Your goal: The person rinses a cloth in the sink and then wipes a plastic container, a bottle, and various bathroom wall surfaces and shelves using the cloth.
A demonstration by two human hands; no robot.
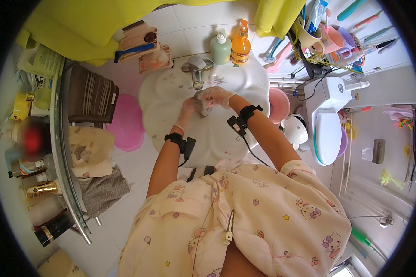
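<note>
Both of my hands wear clear plastic gloves and meet over the basin of a white ceramic sink (208, 138) with a scalloped rim. A wet grey cloth (203, 110) is bunched between them, just below the spout of the metal faucet (197, 78). My left hand (192, 107) grips the cloth from the left side. My right hand (215, 97) closes on it from the right, its fingers curled. The gloves and the cloth's folds partly hide the fingertips. Each wrist carries a black strap with a small device.
Behind the faucet stand a green pump bottle (221, 47) and an orange pump bottle (241, 45). Wooden soap trays (156, 62) are at the back left. A glass shelf (60, 145) with toiletries runs along the left. To the right are a pink bucket (278, 105) and a toilet (328, 136).
</note>
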